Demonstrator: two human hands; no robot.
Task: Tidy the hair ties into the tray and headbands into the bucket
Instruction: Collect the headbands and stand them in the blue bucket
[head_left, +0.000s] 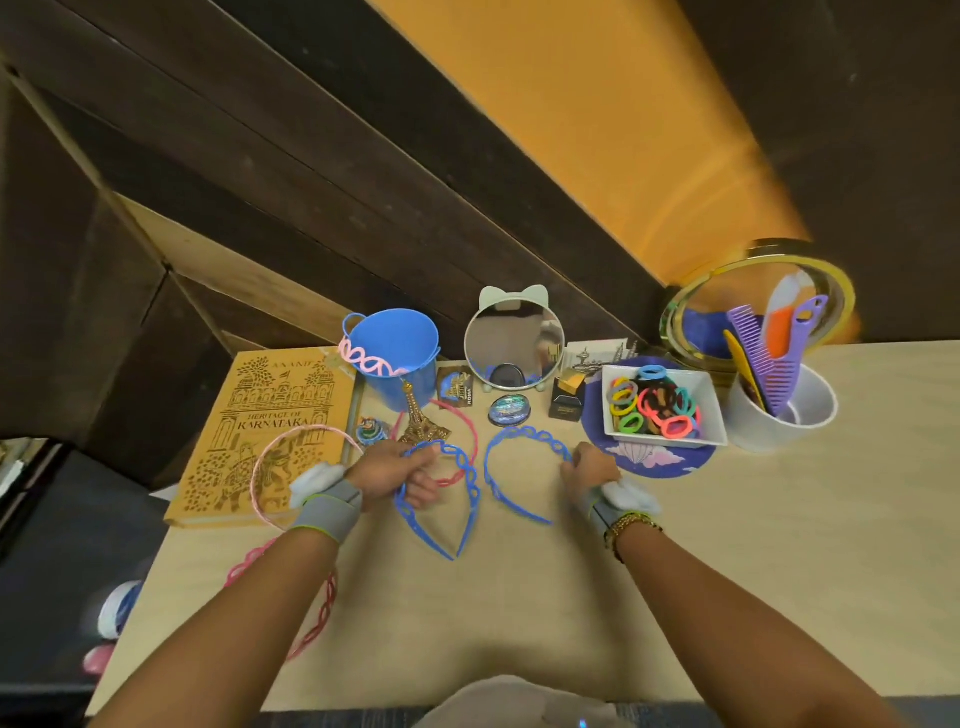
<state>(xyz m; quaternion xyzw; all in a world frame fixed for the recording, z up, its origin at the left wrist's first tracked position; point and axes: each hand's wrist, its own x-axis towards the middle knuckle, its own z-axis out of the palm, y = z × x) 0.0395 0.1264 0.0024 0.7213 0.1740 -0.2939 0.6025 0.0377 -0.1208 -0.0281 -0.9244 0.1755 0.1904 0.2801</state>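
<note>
I see an orange "Heritage of Karnataka" book (267, 431) at 9 o'clock on the table (727, 571) | small Eiffel Tower model (422, 421) near centre | cat-eared round mirror (513, 343) at 12 | white cup (782, 410) of combs (761, 353) at 2 | gold-rimmed mirror (758, 299) behind it.

Orange book (270, 431) cover — "HERITAGE OF KARNATAKA", small souvenir magnet (456, 387) — "ROMA", other print too small to read

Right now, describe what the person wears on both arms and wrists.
Both forearms are bare, without sleeves. The left hand has a grey fabric wrist strap carrying a white padded lump. The right hand has a similar grey strap with white padding, plus a gold chain bracelet.
</note>
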